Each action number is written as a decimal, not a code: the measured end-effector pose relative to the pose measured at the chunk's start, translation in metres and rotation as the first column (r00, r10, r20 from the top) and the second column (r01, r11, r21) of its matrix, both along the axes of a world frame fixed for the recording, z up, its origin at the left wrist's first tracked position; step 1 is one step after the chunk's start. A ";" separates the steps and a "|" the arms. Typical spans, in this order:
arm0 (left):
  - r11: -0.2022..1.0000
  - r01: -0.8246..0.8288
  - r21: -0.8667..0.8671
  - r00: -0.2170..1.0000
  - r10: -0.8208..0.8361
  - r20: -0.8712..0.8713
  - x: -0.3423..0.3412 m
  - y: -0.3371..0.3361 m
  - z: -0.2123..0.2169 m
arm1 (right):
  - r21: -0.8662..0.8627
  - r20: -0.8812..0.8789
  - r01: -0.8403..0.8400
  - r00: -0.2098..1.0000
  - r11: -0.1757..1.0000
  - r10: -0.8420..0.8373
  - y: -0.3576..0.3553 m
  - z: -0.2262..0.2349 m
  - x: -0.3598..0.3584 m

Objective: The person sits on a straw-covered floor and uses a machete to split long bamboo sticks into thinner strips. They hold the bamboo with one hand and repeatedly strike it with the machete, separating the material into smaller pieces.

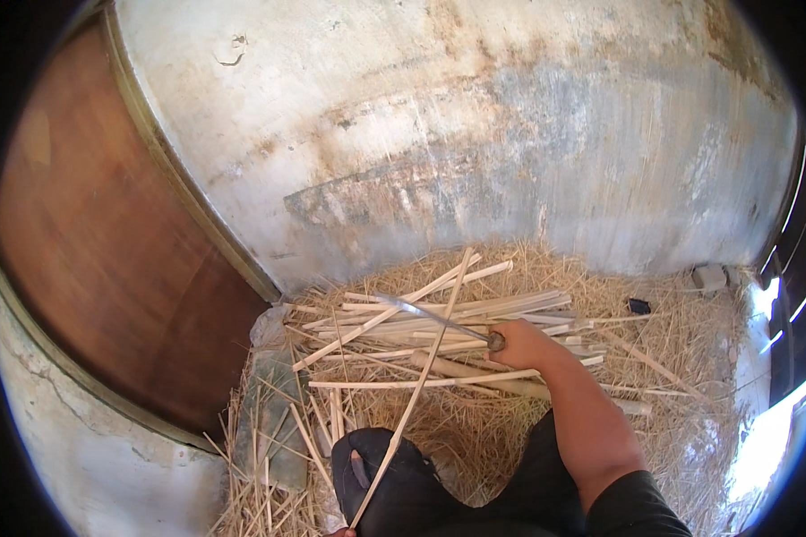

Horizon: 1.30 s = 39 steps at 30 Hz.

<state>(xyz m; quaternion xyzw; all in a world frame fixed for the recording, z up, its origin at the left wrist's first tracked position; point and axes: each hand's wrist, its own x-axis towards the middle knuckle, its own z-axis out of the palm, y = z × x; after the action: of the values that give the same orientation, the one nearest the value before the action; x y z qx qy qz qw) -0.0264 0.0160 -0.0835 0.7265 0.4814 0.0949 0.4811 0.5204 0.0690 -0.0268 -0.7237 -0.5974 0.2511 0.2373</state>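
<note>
My right hand is closed around the handle of a long-bladed knife, its thin, slightly curved metal blade pointing left. A long, pale bamboo strip slants from the lower edge up over my left thigh to the far side of the pile. Only the fingers of my left hand show at the lower edge, closed on the near end of this strip. Blade and strip cross in view; whether they touch, I cannot tell. Beneath them lies a pile of split bamboo strips, with thicker pieces of bamboo among them.
Straw covers the ground around my legs. A stained wall rises behind the pile, and a brown door stands at left. A small black object and a grey block lie at far right.
</note>
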 end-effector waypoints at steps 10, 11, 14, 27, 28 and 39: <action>0.997 -0.064 -0.045 0.995 0.060 -0.082 0.017 -0.001 0.032 | 0.017 0.001 -0.282 0.959 0.959 0.282 -0.001 -0.016 -0.036; 0.998 -0.056 0.007 0.997 0.057 -0.051 0.020 0.000 0.030 | -0.008 0.006 -0.168 0.986 0.986 0.168 0.001 -0.008 -0.026; 0.998 -0.054 -0.011 0.986 0.052 -0.158 0.021 0.002 0.035 | -0.022 0.012 -0.006 1.000 1.000 0.006 0.005 0.010 -0.013; 0.999 -0.035 -0.019 0.968 0.029 -0.250 0.016 0.000 0.030 | 0.018 0.032 -0.022 0.999 1.000 0.022 -0.001 0.006 -0.017; 0.999 -0.034 -0.037 0.970 0.024 -0.243 0.021 0.000 0.037 | 0.033 0.079 -0.132 0.988 0.991 0.130 -0.003 -0.001 -0.033; 1.000 0.007 0.015 0.961 -0.003 -0.278 0.009 0.003 0.028 | 0.053 -0.014 -0.032 0.999 0.998 0.033 0.002 -0.010 -0.005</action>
<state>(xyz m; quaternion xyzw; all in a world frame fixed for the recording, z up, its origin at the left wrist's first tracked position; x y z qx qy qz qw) -0.0174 0.0191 -0.0556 0.7377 0.5414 -0.0053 0.4033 0.5151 0.0706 -0.0367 -0.7056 -0.6136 0.2445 0.2565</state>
